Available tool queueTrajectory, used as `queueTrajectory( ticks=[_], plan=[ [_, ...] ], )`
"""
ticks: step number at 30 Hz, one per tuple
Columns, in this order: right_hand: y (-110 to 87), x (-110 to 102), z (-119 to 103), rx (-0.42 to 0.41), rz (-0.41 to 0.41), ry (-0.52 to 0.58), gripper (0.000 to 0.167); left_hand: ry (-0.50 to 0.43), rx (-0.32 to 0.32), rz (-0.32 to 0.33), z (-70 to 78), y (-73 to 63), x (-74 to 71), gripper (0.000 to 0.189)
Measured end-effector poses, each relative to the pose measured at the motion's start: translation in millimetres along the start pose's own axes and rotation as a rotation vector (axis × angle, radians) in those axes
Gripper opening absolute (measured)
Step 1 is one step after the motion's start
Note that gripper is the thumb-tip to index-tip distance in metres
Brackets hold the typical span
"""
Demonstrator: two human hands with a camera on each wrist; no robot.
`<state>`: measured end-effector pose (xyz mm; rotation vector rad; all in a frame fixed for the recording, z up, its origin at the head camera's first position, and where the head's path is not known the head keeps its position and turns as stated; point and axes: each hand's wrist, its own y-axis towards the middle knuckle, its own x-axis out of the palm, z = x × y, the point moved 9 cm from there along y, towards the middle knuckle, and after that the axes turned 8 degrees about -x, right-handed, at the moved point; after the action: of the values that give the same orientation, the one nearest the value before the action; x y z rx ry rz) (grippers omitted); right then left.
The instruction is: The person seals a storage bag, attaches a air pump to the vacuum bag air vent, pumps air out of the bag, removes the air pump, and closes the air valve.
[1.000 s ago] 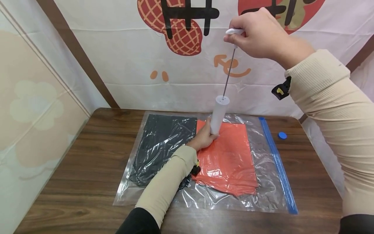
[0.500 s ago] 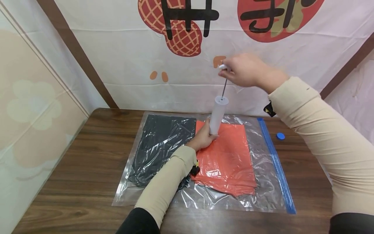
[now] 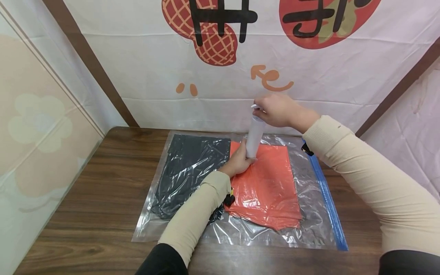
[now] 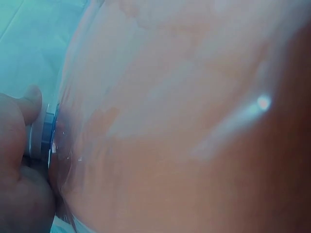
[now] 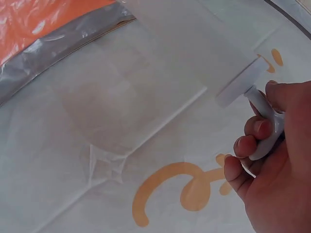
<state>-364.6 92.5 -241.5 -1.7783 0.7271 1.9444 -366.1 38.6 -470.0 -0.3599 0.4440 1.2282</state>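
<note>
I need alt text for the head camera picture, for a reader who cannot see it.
Two hands work a white hand pump standing on a clear plastic bag on a wooden table: the left hand grips its tube, the right hand holds the handle at the top. The bag holds black cloth and orange cloth.

Backdrop sheet (image 3: 220, 76) behind the table carried large black brush-style characters, cropped at the top edge and not readable: one over a peanut drawing (image 3: 206, 34), one over a red shape (image 3: 323, 23). An orange curl mark (image 3: 271, 77) and two orange dabs (image 3: 187, 89) sat below them; these were drawings, not letters. No brand, number or label showed elsewhere.
</note>
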Motion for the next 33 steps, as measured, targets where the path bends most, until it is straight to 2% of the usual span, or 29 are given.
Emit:
queueTrajectory(
  ticks=[4,7,12,16,19,21,24,28,33],
  plan=[
    [-3.0,0,2,0.028,0.057,0.074,0.025,0.006,0.017,-0.003,0.8,0.1,0.6,0.076],
    [-8.2,-3,6,0.082,0.133,0.232,0.045,0.012,0.021,-0.01,0.6,-0.3,0.9,0.076],
    [-24.6,6,16,0.238,0.344,0.497,0.079,0.003,0.029,-0.016,0.8,0.3,-0.5,0.075],
    [-40.4,36,26,0.34,0.52,0.716,0.091,0.0,0.04,-0.016,0.0,2.6,-0.2,0.073],
    [-48.0,61,25,0.369,0.569,0.892,0.087,0.0,0.046,-0.011,-1.0,2.9,0.3,0.074],
    [-50.1,70,18,0.364,0.576,0.963,0.079,0.002,0.052,-0.011,-1.1,2.8,1.0,0.074],
    [-51.0,70,5,0.341,0.58,0.952,0.064,-0.003,0.058,-0.012,-0.7,2.8,1.8,0.074],
    [-53.3,67,-3,0.325,0.632,0.913,0.052,-0.006,0.041,-0.015,-1.1,4.0,1.7,0.075],
    [-53.5,69,-3,0.332,0.665,0.929,0.051,-0.036,0.015,-0.014,-0.9,3.0,-1.5,0.077]
  ],
)
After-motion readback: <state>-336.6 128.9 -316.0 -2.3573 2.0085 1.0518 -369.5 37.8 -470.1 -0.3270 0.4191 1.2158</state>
